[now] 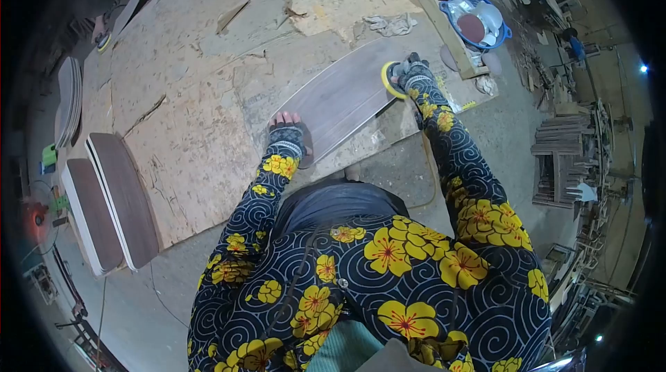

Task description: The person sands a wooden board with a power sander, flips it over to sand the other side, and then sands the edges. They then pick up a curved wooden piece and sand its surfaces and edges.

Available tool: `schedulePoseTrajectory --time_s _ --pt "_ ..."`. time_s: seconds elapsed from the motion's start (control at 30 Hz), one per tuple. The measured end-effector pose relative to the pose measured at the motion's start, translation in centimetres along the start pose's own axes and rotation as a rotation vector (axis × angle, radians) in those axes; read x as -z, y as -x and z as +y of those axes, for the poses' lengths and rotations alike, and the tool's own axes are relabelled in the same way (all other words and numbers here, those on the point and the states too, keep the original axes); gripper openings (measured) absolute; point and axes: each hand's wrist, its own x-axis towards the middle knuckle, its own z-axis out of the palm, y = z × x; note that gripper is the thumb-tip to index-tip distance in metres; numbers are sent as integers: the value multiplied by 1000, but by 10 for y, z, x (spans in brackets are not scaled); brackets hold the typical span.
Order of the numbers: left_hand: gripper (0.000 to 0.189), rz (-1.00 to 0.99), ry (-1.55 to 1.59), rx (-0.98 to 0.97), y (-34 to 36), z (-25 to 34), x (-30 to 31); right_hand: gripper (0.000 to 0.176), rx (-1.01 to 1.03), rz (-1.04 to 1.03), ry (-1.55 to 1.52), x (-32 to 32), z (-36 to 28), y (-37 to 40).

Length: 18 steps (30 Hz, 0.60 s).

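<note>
Beat-up wooden desk [201, 122]: left hand [286, 137], fingers together, braces a grey-brown wooden board [340, 98]; right hand [416, 73] clutches a round yellow-rimmed tool [387, 82], steady pressure needed.

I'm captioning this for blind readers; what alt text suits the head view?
Gloved right hand holding a yellow-rimmed round tool at one end of a thin wooden panel; gloved left hand resting on the other end; scuffed worktable beneath.

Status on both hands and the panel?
Left hand open on panel's near end. Right hand gripping yellow-rimmed tool at other end. Nothing seen blocking; rag lies beyond panel.
</note>
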Motion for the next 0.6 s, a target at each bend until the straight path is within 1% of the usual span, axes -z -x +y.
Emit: schedulePoseTrajectory --time_s 0.07,0.17,0.23,0.27,0.37,0.4,0.5,0.53,0.6 --pt "115 -82 -11 34 2 4 11 74 37 -5 42 6 10 -8" --pt "116 -103 -1 33 4 5 15 73 51 50 -24 15 18 5" --pt "117 -72 -5 20 4 1 8 73 86 43 15 11 17 9" --pt "118 -56 -3 22 -1 -1 -1 71 86 73 7 3 14 13" --pt "118 -57 -8 29 -3 0 -1 60 249 41 44 1 21 26" --pt "118 -68 -5 31 -2 1 1 61 165 60 -28 -2 19 17" --pt "117 -105 15 47 3 4 11 63 172 52 -95 6 27 1" --pt "117 -117 26 53 4 4 14 64 155 41 -83 6 25 3" --pt "117 -119 8 60 5 4 17 64 216 72 16 -4 16 18"
